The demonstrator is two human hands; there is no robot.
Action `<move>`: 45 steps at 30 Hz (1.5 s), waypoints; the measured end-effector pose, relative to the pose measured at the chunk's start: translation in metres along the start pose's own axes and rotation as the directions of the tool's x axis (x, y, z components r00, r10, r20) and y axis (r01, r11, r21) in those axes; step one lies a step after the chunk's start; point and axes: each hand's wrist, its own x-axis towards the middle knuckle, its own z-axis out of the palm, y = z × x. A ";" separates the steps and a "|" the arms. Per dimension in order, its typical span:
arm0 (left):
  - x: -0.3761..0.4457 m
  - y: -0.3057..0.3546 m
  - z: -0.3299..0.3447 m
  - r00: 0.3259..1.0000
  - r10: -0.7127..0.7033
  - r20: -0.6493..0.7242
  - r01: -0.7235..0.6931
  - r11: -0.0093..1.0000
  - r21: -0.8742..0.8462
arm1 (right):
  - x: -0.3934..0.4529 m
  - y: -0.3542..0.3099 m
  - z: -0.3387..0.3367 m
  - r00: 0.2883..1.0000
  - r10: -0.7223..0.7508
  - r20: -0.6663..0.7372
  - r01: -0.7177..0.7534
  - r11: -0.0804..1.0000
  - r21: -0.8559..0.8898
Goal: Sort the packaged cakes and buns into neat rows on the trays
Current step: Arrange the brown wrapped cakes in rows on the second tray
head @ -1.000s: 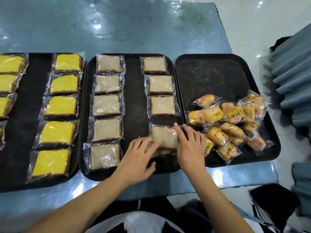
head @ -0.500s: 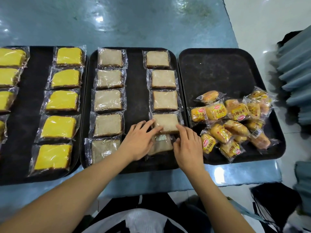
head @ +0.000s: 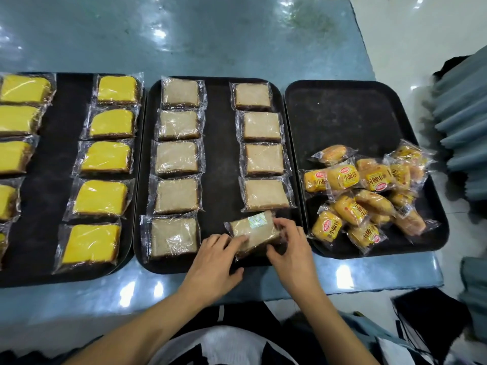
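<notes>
Three black trays lie side by side. The middle tray carries two rows of wrapped beige cakes. At its near right, a beige cake with a label on top is tilted up, gripped by my left hand on its left end and my right hand on its right end. Just behind it sits the fourth cake of the right row. The left tray has rows of yellow cakes. The right tray bears a loose heap of small orange-wrapped buns.
The trays rest on a glossy blue table whose near edge runs just below them. Folded grey-blue fabric is stacked at the right, off the table. A dark bag lies on the floor at lower right.
Both hands slid the fourth cake up into the right row, then drew back toward me. They now hold the last beige cake, lifted and tilted.
</notes>
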 end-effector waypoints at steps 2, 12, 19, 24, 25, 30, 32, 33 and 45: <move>-0.002 -0.003 -0.010 1.000 0.017 -0.023 -0.019 0.997 -0.076 | -0.002 -0.002 -0.010 0.999 -0.021 -0.041 0.023 0.998 0.058; 0.029 -0.014 -0.034 0.918 -0.342 0.203 0.393 0.707 -0.587 | 0.037 -0.005 -0.012 0.957 0.289 -0.003 -0.282 0.935 0.217; 0.013 -0.016 -0.026 0.963 -0.186 0.194 0.252 0.876 -0.411 | 0.005 0.014 0.013 0.970 -0.239 -0.041 0.210 0.913 -0.349; 0.011 -0.003 -0.013 0.959 -0.077 0.274 0.158 0.944 -0.290 | -0.009 0.029 0.023 0.956 -0.293 0.006 0.253 0.815 -0.520; 0.012 0.000 -0.011 0.958 -0.067 0.277 0.148 0.948 -0.282 | -0.009 0.032 0.019 0.960 -0.279 -0.013 0.230 0.817 -0.529; 0.017 0.000 -0.009 0.958 -0.054 0.282 0.135 0.952 -0.276 | -0.008 0.028 0.016 0.965 -0.262 -0.007 0.212 0.798 -0.564; 0.016 -0.004 -0.010 0.961 -0.047 0.272 0.125 0.953 -0.276 | -0.006 0.022 0.017 0.969 -0.245 -0.021 0.190 0.803 -0.565; 0.015 -0.006 -0.012 0.967 -0.047 0.252 0.122 0.949 -0.290 | -0.005 0.019 0.018 0.971 -0.238 -0.032 0.180 0.808 -0.561; 0.097 -0.090 -0.095 0.979 -0.163 -0.123 0.153 0.985 -0.085 | 0.121 -0.048 0.020 0.938 -0.345 0.045 0.319 0.801 -0.507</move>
